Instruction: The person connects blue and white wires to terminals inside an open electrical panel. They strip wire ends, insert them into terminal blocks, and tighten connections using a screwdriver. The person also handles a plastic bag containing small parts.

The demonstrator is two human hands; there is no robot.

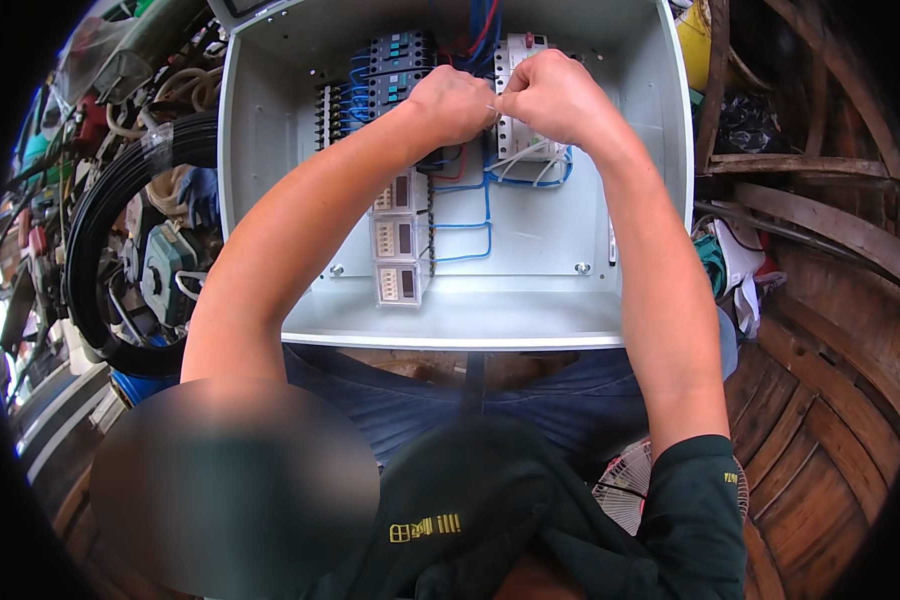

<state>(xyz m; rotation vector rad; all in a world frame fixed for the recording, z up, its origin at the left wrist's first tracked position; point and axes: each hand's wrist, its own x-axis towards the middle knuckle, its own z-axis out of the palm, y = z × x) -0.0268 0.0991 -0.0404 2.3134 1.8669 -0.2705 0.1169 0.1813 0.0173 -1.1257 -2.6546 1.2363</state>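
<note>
My left hand (457, 103) and my right hand (552, 97) meet over the upper middle of a grey metal electrical enclosure (530, 318). Fingers of both are pinched together, nearly touching. A small pale bit shows between the fingertips; its kind is too small to tell. Just behind my right hand stands a white breaker unit (526, 140), partly covered by it. Left of my left hand are black contactors (400, 52) and a terminal strip with blue wires (350, 100). Thin grey-white wires (523, 157) hang below my right hand, by a blue wire loop (545, 183).
Clear-cased display modules (394, 240) run down the enclosure's middle. A bundle of blue and red wires (484, 30) enters at the top. Left lie a black coiled hose (90, 230) and clutter. Right are wooden beams (810, 160); a fan (625, 485) stands below.
</note>
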